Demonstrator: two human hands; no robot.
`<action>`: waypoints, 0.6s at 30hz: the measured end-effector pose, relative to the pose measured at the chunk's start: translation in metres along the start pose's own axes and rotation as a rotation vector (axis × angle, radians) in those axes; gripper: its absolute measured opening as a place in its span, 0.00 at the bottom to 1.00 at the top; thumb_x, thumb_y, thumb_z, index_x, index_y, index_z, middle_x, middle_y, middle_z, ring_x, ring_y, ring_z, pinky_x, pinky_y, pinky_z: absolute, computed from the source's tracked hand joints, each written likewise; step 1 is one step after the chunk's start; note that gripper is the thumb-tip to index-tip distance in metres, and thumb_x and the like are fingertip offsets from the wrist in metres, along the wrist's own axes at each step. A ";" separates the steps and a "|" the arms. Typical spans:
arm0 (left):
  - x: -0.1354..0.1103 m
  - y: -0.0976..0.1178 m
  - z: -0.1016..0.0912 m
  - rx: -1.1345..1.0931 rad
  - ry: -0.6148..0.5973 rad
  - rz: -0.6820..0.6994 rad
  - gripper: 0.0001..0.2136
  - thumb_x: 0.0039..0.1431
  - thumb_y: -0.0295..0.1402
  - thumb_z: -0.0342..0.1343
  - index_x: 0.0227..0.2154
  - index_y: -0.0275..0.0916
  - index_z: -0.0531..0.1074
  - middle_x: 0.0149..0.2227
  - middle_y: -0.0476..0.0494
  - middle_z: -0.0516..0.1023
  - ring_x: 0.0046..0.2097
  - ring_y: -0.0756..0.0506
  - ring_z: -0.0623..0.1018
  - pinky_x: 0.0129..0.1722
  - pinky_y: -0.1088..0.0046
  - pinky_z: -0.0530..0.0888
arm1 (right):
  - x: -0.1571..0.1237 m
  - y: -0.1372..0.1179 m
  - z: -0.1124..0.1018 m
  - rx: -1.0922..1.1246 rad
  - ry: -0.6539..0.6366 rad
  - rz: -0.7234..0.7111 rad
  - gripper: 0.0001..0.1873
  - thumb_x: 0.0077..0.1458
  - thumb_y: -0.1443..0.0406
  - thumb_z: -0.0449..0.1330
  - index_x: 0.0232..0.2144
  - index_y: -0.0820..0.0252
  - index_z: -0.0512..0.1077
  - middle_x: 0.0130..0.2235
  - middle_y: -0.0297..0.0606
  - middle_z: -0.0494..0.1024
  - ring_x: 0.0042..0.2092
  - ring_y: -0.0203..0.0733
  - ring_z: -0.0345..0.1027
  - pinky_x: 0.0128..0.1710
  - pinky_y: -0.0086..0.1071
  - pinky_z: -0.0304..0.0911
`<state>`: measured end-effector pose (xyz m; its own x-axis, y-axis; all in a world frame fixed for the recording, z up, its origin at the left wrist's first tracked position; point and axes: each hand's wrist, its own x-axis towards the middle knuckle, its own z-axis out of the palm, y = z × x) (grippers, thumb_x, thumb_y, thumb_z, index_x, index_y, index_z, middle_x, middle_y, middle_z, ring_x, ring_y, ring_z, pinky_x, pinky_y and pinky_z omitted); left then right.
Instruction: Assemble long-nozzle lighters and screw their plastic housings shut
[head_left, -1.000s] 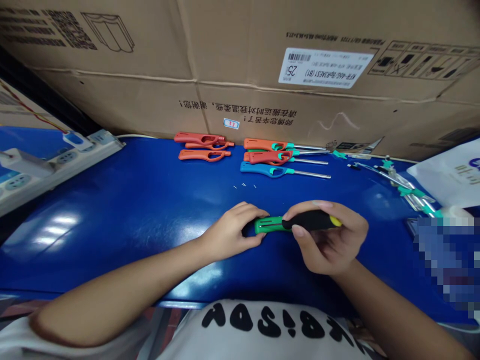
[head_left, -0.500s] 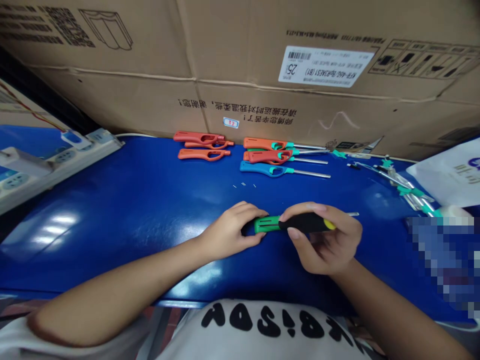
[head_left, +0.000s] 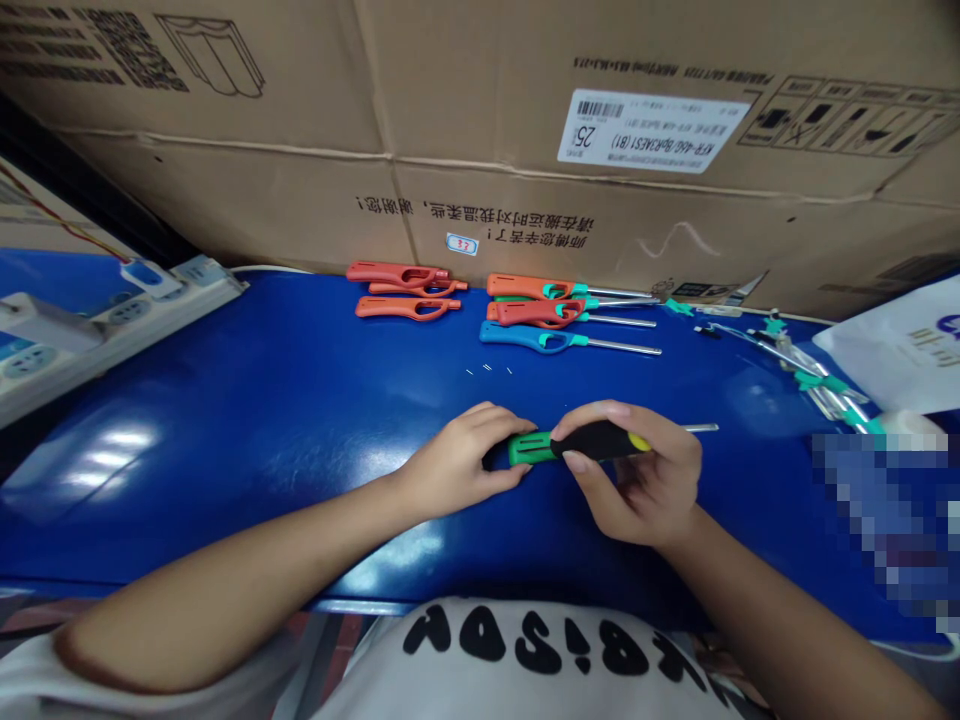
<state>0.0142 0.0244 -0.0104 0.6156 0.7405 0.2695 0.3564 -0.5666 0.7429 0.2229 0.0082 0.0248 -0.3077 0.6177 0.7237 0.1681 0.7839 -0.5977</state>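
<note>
At the left end of the green lighter (head_left: 531, 441), the left hand (head_left: 469, 460) holds fast, its grip pinching the rounded butt, with the thumb on the near side and a fingertip on the far side. From there the lighter lies across the table (head_left: 420, 380), its long axis running left to right in front of the person. Over its middle is the right hand (head_left: 652, 490), its grip curled round the black handle of a screwdriver (head_left: 596, 439); the yellow end points right, so the tool lies nearly along the lighter's own line. Where the tool's tip sits on the lighter is too small to make out. Both hands are close to the lighter: the left touches it, while for the right I cannot tell. Past the right fingers, in line with the lighter, a metal tube (head_left: 703, 428) shows; it is probably the lighter's far end, the hand hiding the join. The lighter's bare part looks bright green and smooth, with a narrow dark slot running lengthwise on its upper face.
</note>
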 end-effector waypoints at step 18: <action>-0.004 0.001 -0.002 0.067 0.006 0.119 0.06 0.63 0.28 0.58 0.43 0.38 0.72 0.42 0.43 0.79 0.45 0.43 0.77 0.47 0.64 0.75 | 0.033 -0.008 -0.004 -0.588 -0.252 -0.093 0.18 0.65 0.57 0.59 0.55 0.53 0.68 0.35 0.32 0.79 0.32 0.36 0.74 0.30 0.29 0.66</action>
<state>0.0110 0.0216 -0.0100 0.6518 0.6690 0.3571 0.3276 -0.6731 0.6630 0.2148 0.0227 0.0552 -0.5440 0.5680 0.6176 0.5929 0.7810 -0.1960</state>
